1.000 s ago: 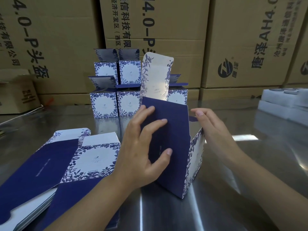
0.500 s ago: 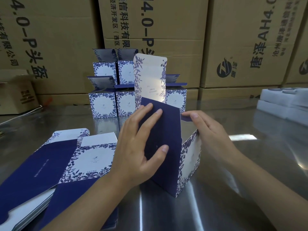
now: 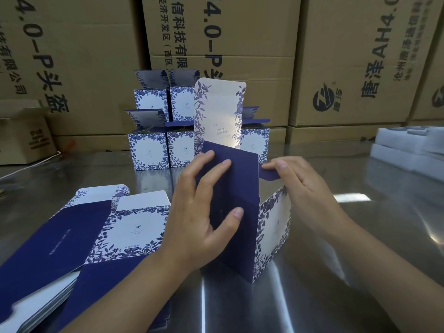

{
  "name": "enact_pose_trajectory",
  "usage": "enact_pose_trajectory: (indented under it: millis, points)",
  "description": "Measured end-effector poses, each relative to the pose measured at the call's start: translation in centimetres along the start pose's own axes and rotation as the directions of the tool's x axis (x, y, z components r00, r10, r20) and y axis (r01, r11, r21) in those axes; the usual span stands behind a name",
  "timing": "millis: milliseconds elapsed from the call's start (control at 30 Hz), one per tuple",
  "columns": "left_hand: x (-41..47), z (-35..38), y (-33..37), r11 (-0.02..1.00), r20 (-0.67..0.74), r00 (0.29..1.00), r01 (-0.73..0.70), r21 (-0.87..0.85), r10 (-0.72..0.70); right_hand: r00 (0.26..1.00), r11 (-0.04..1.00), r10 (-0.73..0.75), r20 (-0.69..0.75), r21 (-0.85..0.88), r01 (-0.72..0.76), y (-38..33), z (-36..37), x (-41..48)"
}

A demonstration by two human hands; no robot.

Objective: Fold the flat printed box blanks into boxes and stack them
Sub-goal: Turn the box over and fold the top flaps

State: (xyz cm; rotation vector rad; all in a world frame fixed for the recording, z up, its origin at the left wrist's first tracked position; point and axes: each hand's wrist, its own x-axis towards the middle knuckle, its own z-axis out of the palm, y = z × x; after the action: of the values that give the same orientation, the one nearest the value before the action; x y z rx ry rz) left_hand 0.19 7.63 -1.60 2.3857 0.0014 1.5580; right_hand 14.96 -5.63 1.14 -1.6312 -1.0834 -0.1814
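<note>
While the left hand [image 3: 199, 219] grips the half-folded box [image 3: 274, 227] standing mid-way across the metal table [image 3: 360, 272], the right hand [image 3: 305, 186] pinches its side flap [image 3: 270, 174]; flat blanks [image 3: 72, 236] lie at the near left edge, finished boxes [image 3: 149, 150] toward the far edge.

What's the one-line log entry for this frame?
stage: folding; left hand: holds half-folded navy-and-floral cardboard box; right hand: pinches its small navy side flap
</note>
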Motion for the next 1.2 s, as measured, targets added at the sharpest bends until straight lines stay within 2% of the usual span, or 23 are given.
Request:
enact_pose_trajectory:
  millis: [100, 200, 300, 400, 467, 567, 767, 833, 933, 1000, 1100, 1200]
  points:
    - [-0.1, 0.2, -0.2, 1.0, -0.047, 0.999, 0.007, -0.021, -0.008, 0.989, 0.997, -0.071, -0.13, -0.043, 0.066, -0.6, -0.2, -0.1]
    - [0.1, 0.2, -0.3, 0.999, -0.095, 0.995, 0.028, -0.045, -0.033, 0.968, 0.987, -0.15, -0.201, 0.031, 0.159, -1.6, -0.3, -0.7]
    - [0.3, -0.2, -0.3, 0.999, -0.03, 0.999, 0.021, 0.039, -0.02, 0.957, 0.961, -0.253, -0.141, 0.077, 0.266, -2.4, -0.1, -1.6]
    - [0.3, -0.4, -0.2, 0.996, 0.061, 0.998, 0.019, 0.087, -0.025, 0.936, 0.944, -0.331, -0.12, -0.034, 0.329, -2.5, 0.5, -2.3]
    - [0.4, -0.4, -0.3, 0.997, 0.066, 0.997, 0.025, 0.08, -0.03, 0.922, 0.932, -0.358, -0.144, -0.117, 0.344, -2.5, 0.9, -2.4]
    - [0.3, -0.4, -0.4, 0.997, 0.042, 0.999, 0.025, 0.068, -0.028, 0.917, 0.919, -0.372, -0.141, -0.195, 0.343, -2.6, 1.0, -2.0]
    - [0.5, -0.3, -0.5, 0.996, 0.018, 1.0, 0.016, 0.088, -0.018, 0.909, 0.921, -0.36, -0.213, -0.235, 0.31, -2.2, 0.8, -1.6]
    - [0.6, -0.4, -0.5, 0.99, 0.012, 1.0, 0.005, 0.14, -0.007, 0.877, 0.89, -0.428, -0.218, -0.269, 0.368, -2.1, 0.8, -1.6]
    - [0.7, -0.4, -0.3, 0.98, -0.007, 1.0, -0.004, 0.201, 0.005, 0.778, 0.766, -0.606, -0.165, -0.385, 0.514, -1.8, 1.2, -1.6]
    - [0.8, -0.4, -0.1, 0.972, -0.048, 0.998, -0.026, 0.235, 0.038, 0.728, 0.695, -0.674, -0.12, -0.438, 0.571, -1.5, 1.4, -1.6]
    - [0.7, -0.3, 0.0, 0.952, -0.143, 0.985, -0.048, 0.304, 0.096, 0.717, 0.675, -0.69, -0.104, -0.449, 0.585, -1.2, 1.6, -1.4]
    - [0.6, -0.2, -0.1, 0.945, -0.19, 0.98, 0.014, 0.328, 0.052, 0.718, 0.676, -0.688, -0.109, -0.455, 0.579, -1.0, 1.6, -1.2]
